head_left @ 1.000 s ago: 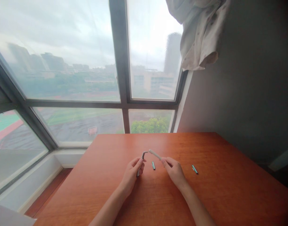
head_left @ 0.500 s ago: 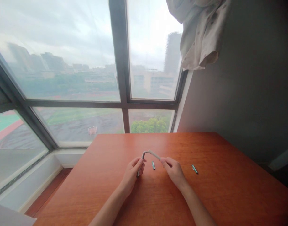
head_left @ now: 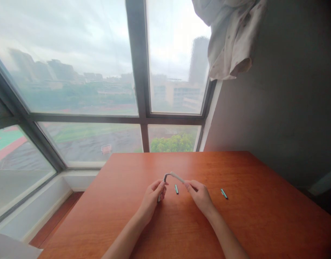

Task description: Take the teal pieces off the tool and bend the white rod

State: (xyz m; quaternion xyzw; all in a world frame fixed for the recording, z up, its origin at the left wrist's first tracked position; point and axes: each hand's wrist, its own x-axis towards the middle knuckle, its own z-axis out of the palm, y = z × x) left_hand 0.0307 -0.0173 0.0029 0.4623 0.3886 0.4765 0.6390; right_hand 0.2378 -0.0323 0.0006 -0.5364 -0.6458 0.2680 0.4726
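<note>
My left hand (head_left: 152,199) pinches a grey bent handle (head_left: 165,177) that rises from the fingers and hooks to the right at its top. My right hand (head_left: 200,197) pinches a slim white piece (head_left: 177,176) whose far end meets the hooked tip of the grey handle. Both hands hover just above the orange wooden table (head_left: 181,230). A small teal piece (head_left: 176,189) lies on the table between my hands. A second teal piece (head_left: 224,193) lies to the right of my right hand.
A big window (head_left: 86,90) with dark frames fills the far side, beyond the table's far edge. A grey wall (head_left: 284,100) runs along the right. A pale cloth (head_left: 230,39) hangs at the top right.
The white piece in my right hand has moved left until its end meets the hooked tip of the grey handle. My left hand has held still.
</note>
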